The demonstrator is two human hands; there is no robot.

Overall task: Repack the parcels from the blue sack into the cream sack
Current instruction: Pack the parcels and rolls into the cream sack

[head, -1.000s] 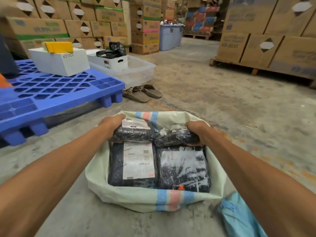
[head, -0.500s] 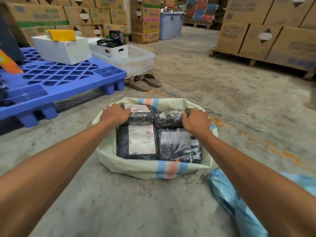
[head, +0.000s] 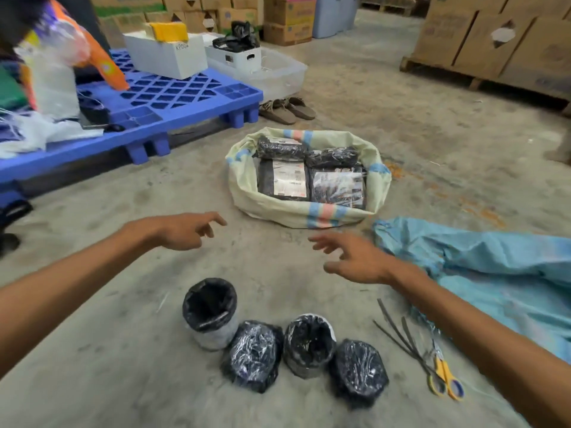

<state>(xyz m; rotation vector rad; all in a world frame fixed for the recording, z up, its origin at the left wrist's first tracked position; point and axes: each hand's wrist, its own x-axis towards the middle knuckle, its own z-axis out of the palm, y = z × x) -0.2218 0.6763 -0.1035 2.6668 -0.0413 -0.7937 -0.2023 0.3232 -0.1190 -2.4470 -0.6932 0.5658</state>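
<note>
The left hand [head: 185, 231] and right hand [head: 355, 261] are withdrawn from the cream sack [head: 278, 211] and held open, empty, above the floor [head: 123, 319]; the packed parcels [head: 282, 180] are released.

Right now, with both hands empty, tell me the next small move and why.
Probably lower the left hand onto the tall parcel nearest it and grip it. It and the right hand hover open, holding nothing. Four black-wrapped parcels stand loose on the floor, and the cream sack lies open beyond them, already partly packed.
</note>
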